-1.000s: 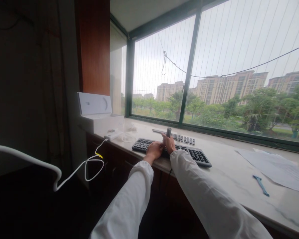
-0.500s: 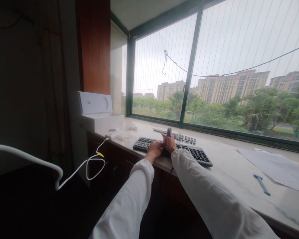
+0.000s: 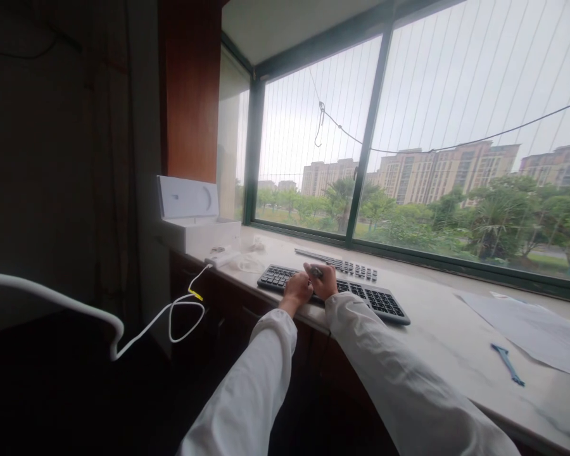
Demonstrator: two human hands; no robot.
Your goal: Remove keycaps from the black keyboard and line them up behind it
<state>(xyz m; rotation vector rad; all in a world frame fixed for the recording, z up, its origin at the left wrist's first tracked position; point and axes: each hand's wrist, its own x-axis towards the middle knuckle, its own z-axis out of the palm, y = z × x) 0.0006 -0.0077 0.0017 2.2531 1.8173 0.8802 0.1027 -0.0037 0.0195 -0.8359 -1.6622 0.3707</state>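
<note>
A person's right hand (image 3: pixel 323 280) grips a small dark tool (image 3: pixel 316 272), now tipped down from upright onto the black keyboard (image 3: pixel 361 292); the left hand (image 3: pixel 297 288), loosely curled, rests on keys at nine o'clock of it.
</note>
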